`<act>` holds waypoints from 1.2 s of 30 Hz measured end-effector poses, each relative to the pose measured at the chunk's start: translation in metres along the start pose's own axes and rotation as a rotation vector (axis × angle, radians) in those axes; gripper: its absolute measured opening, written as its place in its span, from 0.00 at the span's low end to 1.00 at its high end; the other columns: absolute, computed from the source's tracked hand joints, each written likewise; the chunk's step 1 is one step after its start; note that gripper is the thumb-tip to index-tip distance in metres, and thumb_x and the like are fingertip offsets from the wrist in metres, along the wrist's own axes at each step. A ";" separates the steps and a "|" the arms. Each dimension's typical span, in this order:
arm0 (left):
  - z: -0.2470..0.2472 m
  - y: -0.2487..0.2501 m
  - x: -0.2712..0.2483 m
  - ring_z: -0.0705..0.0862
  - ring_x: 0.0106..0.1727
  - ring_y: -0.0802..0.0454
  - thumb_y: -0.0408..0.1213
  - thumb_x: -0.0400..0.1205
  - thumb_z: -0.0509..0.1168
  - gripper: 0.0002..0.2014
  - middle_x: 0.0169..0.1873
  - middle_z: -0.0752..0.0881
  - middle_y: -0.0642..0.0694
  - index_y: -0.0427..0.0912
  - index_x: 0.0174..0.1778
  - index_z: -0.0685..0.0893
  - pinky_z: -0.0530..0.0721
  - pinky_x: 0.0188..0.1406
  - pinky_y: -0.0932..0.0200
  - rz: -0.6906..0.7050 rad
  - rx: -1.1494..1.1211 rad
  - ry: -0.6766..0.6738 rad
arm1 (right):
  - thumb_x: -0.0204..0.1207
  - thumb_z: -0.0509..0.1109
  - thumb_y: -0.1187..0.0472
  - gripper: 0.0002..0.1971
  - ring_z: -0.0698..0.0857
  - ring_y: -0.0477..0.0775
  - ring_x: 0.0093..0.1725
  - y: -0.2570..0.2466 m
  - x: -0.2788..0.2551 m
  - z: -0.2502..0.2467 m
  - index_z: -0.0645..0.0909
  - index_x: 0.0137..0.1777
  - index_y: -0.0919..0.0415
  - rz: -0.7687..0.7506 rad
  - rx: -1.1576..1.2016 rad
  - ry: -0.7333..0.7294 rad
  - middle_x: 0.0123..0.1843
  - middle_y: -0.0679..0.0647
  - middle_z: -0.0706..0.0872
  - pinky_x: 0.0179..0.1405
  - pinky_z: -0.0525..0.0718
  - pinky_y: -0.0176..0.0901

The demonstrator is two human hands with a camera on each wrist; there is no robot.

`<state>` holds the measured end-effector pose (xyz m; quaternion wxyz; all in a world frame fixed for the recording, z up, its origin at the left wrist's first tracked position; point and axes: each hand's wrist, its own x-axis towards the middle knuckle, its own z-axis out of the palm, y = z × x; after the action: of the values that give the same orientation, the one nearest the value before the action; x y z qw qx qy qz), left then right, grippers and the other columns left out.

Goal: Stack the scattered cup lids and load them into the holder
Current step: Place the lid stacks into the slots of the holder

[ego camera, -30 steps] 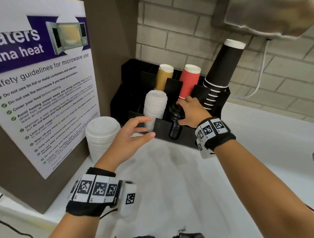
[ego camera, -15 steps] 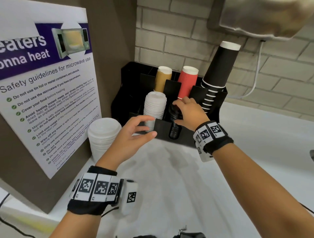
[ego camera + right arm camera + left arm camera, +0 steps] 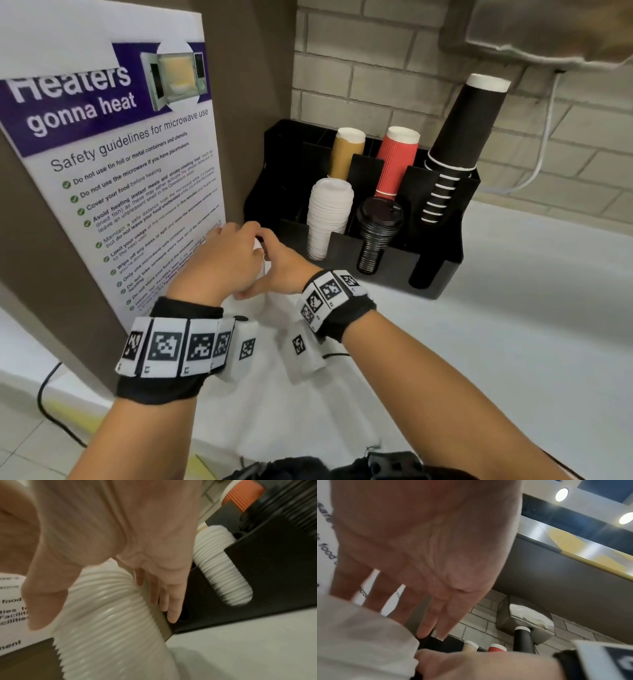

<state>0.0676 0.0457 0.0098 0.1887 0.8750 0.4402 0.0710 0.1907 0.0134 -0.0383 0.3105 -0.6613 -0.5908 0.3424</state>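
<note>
Loose stack of white lids (image 3: 109, 622) — on the white counter (image 3: 513, 342), against the microwave safety poster (image 3: 130, 164), just left of the black holder (image 3: 442, 274); mostly hidden behind both hands in the head view.

Left hand (image 3: 226, 260) — over the stack's top and near side, fingers straight and spread in the wrist view, palm facing the lids; actual contact cannot be told.

Right hand (image 3: 281, 270) — at the stack's right side, thumb in front, fingers (image 3: 171, 601) extended down between lids and holder wall; firm grasp not discernible.

Holder contents, front row: white lid stack (image 3: 329, 216), black lid stack (image 3: 376, 229). Back row: brown cup (image 3: 346, 154), red ribbed cup (image 3: 397, 161), tall black cup stack (image 3: 459, 147) leaning right.
</note>
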 end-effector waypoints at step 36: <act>0.068 0.107 0.021 0.67 0.76 0.48 0.30 0.82 0.65 0.24 0.74 0.71 0.44 0.44 0.76 0.75 0.64 0.76 0.58 0.560 -0.369 -0.181 | 0.56 0.86 0.55 0.49 0.79 0.54 0.62 0.086 -0.122 -0.088 0.61 0.74 0.46 0.258 0.061 0.556 0.65 0.57 0.78 0.59 0.83 0.47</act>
<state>0.1798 -0.0138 -0.0111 0.3555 0.9156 0.1443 0.1204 0.3030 -0.1182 -0.0476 0.4339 -0.7896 -0.3837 0.2025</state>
